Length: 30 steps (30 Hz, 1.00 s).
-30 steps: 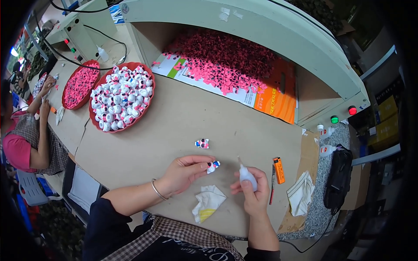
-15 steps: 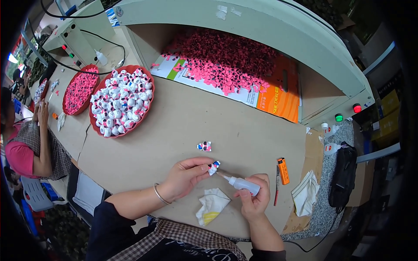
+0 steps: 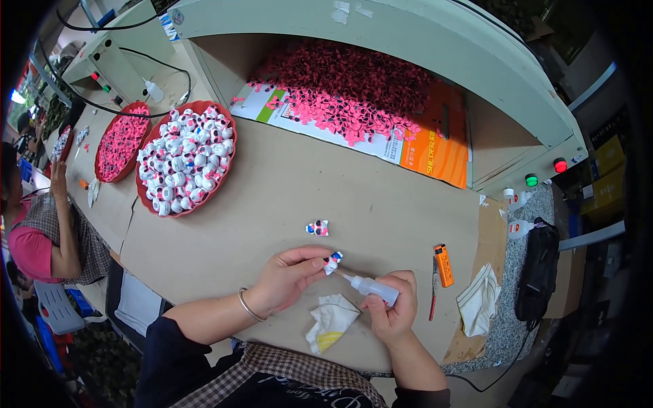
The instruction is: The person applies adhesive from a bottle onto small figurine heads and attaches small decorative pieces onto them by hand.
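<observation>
My left hand (image 3: 292, 275) pinches a small white figurine (image 3: 332, 262) with blue and pink parts between thumb and fingers. In my right hand (image 3: 394, 309) is a translucent squeeze bottle (image 3: 374, 290) with a thin nozzle. The nozzle tip points at the figurine's lower side; whether it touches cannot be made out. On the table just beyond my left hand lies a second small figurine (image 3: 317, 228), white, blue, pink and black. A white cloth with a yellow patch (image 3: 332, 322) lies between my forearms.
Left stands a red scalloped basin (image 3: 233, 151) of white figurine pieces, beside another basin (image 3: 100, 163) of pink pieces. Under the arched cabinet (image 3: 381, 28) lies a pink heap (image 3: 340, 109). An orange knife-like tool (image 3: 443, 266), a red stick and a folded cloth (image 3: 478, 302) lie right. A co-worker (image 3: 44, 238) sits left.
My right hand and the bottle have shifted slightly left, with the nozzle still by the figurine. The left hand keeps its hold. The view has moved a little.
</observation>
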Motion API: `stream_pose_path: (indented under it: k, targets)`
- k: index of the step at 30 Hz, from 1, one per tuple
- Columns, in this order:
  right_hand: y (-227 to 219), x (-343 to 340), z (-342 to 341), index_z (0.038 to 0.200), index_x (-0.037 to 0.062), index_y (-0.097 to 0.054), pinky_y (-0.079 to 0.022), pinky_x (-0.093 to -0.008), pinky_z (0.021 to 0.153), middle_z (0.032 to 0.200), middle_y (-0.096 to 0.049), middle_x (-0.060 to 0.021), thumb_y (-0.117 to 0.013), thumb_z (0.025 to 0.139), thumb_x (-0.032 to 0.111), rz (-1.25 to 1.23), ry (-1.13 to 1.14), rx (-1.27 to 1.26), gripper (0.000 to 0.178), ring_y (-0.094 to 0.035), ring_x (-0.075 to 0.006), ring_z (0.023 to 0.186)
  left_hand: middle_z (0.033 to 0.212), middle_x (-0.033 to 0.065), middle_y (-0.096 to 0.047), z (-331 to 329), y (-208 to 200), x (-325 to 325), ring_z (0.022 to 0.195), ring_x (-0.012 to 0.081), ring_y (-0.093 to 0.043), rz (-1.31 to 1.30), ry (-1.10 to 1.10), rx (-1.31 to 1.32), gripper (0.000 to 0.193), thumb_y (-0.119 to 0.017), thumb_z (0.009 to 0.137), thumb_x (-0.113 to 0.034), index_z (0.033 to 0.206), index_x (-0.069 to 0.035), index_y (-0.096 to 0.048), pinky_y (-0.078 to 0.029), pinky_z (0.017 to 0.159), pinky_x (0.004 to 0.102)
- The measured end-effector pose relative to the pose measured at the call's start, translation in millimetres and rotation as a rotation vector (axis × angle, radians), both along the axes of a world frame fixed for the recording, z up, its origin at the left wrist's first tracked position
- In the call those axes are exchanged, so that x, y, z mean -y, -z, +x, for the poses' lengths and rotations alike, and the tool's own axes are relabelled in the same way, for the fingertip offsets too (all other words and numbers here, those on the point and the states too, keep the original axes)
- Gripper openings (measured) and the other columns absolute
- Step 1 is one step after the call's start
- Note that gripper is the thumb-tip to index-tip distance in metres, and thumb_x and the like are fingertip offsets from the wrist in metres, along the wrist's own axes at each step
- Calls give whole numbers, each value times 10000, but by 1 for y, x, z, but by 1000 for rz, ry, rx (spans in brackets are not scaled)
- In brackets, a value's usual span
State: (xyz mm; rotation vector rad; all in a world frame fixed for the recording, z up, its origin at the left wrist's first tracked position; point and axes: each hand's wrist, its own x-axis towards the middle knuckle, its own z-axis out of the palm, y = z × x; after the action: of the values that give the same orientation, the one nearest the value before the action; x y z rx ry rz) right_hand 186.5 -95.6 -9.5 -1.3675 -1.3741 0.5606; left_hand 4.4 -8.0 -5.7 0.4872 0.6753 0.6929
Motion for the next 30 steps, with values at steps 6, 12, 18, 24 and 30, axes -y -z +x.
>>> stream_pose_path:
  k: [6,12,18,24,30]
  targets:
    - [1,-1,-2,921,-1,-498,-422,-265,572,837,-478,-128,-634,726,108,6,8,12,262,-495,-206,695,1045,106,-560,0,2,0,958,174,-542,4,-2,15,208,-479,836,-30,1028,6,-550,-442,851,287]
    - [4,-2,2,929,-41,-419,-494,-210,465,899,-369,-121,-510,814,99,42,-96,101,203,-537,-132,581,1047,125,-559,0,2,0,973,199,-543,-3,-12,4,210,-481,832,-27,1026,16,-550,-446,864,303]
    - [1,-1,-3,923,7,-499,-427,-276,575,828,-485,-126,-644,708,97,14,22,37,274,-500,-219,698,1037,123,-563,0,1,1,964,196,-547,-5,-18,-8,207,-485,830,-26,1021,13,-554,-450,858,302]
    - [0,0,-4,920,8,-500,-426,-278,572,829,-488,-125,-645,709,107,26,30,49,275,-499,-220,694,1033,121,-566,1,1,2,960,193,-549,-1,-18,-8,206,-485,829,-26,1020,11,-555,-450,857,300]
    - [2,-2,1,940,-43,-410,-500,-204,463,898,-360,-123,-511,800,67,68,-68,156,205,-539,-127,579,1034,119,-565,1,3,2,961,193,-548,4,-20,-14,207,-485,830,-26,1021,9,-554,-446,861,300]
